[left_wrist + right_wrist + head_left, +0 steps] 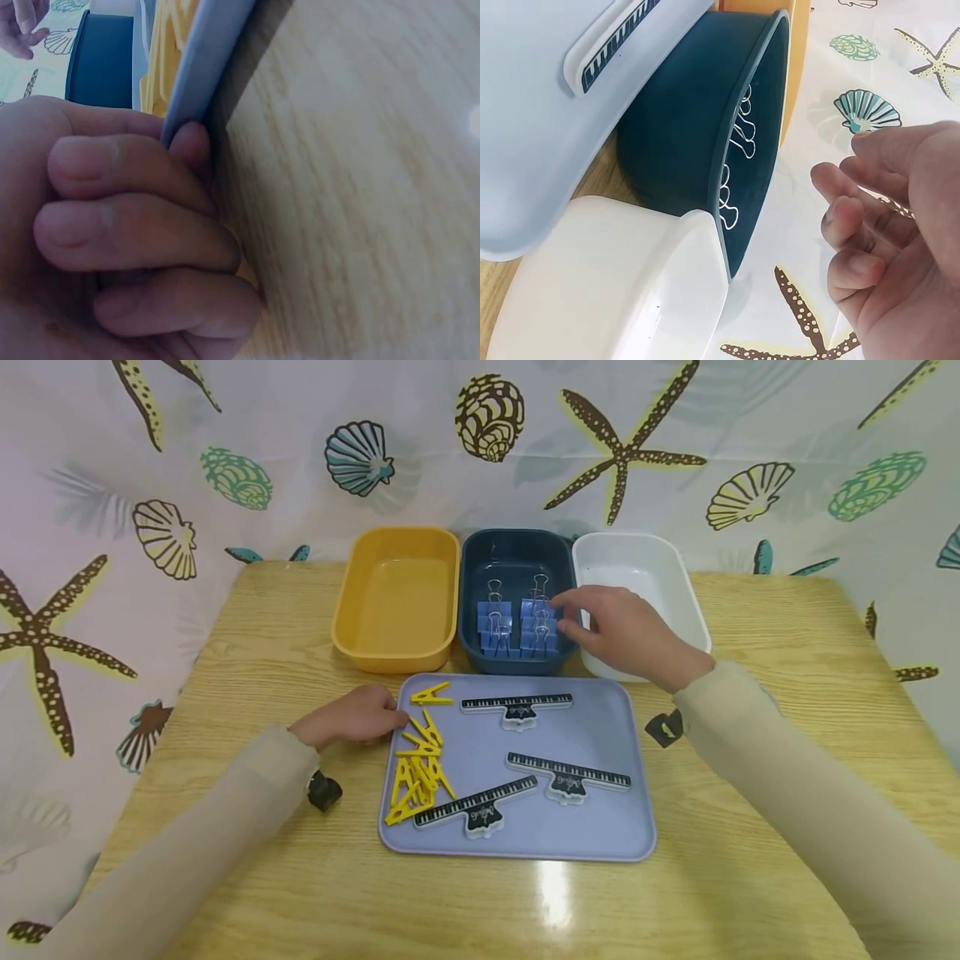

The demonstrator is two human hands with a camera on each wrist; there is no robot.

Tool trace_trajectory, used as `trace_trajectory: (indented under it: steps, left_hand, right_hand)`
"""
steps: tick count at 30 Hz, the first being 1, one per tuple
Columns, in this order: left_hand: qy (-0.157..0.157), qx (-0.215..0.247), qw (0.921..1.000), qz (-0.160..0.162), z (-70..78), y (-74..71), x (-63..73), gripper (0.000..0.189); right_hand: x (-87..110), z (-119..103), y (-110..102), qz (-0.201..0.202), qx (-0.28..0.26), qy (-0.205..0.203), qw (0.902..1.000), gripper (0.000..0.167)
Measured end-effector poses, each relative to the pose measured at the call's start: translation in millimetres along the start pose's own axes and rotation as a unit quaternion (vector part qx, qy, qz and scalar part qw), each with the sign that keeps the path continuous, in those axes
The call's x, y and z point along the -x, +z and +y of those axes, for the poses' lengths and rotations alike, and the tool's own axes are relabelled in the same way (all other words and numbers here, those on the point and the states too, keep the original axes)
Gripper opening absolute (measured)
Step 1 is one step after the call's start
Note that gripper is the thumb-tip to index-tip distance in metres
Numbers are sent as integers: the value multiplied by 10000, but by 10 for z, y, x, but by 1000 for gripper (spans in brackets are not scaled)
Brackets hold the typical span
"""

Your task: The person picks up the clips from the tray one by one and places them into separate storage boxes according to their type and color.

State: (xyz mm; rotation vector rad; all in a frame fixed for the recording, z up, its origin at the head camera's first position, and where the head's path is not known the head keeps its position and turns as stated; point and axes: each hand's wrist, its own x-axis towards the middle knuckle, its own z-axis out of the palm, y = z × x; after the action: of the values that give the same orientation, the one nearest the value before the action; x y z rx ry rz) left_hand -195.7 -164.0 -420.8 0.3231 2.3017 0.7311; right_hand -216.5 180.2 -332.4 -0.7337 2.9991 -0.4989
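Observation:
My left hand (354, 717) pinches the left rim of the grey-blue tray (480, 735), with the index finger (192, 150) under the edge and the other fingers curled. Over the right side of the dark blue bin (517, 664), my right hand (626, 631) hovers with loosely bent fingers and nothing between them. In that bin stand blue binder clips (495, 618) in two rows, their wire handles up. Several yellow clothespins (423, 768) lie along the tray's left side. Three clips with a piano-key pattern (567, 772) lie across its middle and right.
A yellow bin (395, 664) stands left of the dark blue one, and a white bin (693, 602) right of it, partly behind my right hand. All three line the back of the wooden table (787, 693), before a curtain with a seashell print (420, 410).

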Motion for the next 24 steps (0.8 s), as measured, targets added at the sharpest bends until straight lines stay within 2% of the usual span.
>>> trace_trajectory:
  steps: [11, 15, 24]
  left_hand:
    - [-319, 166, 9977, -579, 48, -53, 6, 41]
    - [-429, 247, 9967, -636, 62, -45, 6, 42]
    - [-366, 385, 9963, -680, 36, -41, -15, 48]
  right_hand:
    - [98, -31, -6, -46, -128, 48, 9999, 30]
    - [138, -31, 2, -3, -153, 13, 9999, 29]
    - [210, 6, 22, -2, -178, -5, 9998, 27]
